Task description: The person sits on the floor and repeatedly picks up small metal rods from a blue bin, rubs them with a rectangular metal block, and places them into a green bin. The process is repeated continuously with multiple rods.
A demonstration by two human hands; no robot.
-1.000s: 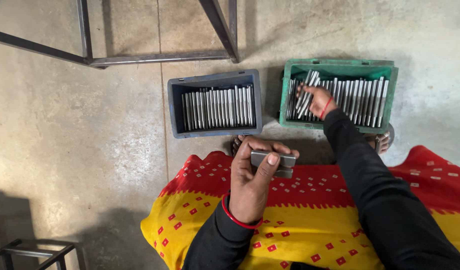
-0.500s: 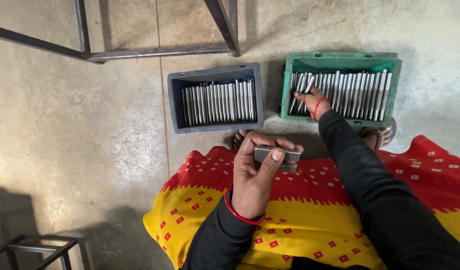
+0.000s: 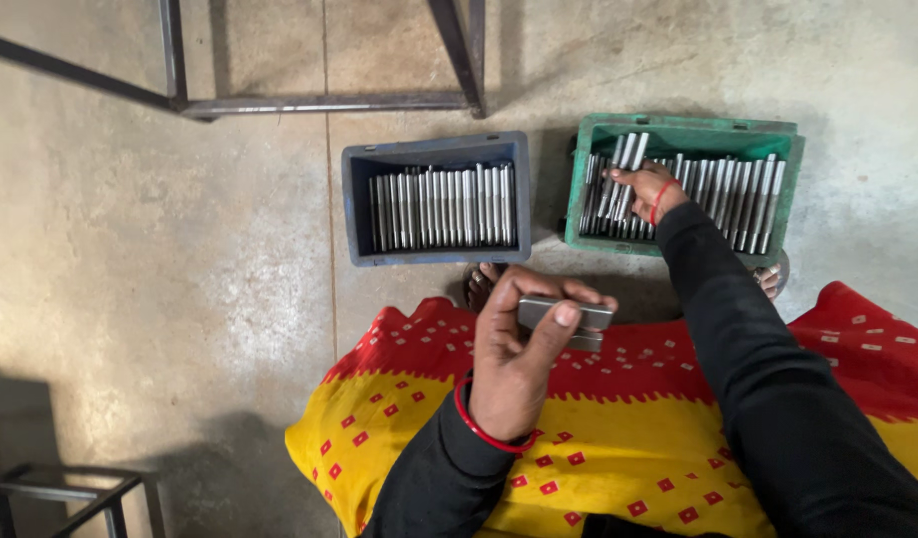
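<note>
Below, two crates sit on the concrete floor (image 3: 180, 299): a grey crate (image 3: 436, 199) with neatly rowed steel rods, and a green crate (image 3: 683, 182) of looser rods (image 3: 738, 199), where the right hand (image 3: 643, 189) closes on a few; the left hand (image 3: 514, 364) grips a short stack of metal bars (image 3: 569, 319) over a red-and-yellow cloth (image 3: 618, 438)

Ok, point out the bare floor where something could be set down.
Widest bare concrete floor lies left of the grey bin. A narrow strip runs between it and the green bin. Crowded: both bins hold metal rods, and the right hand reaches into green.
</note>
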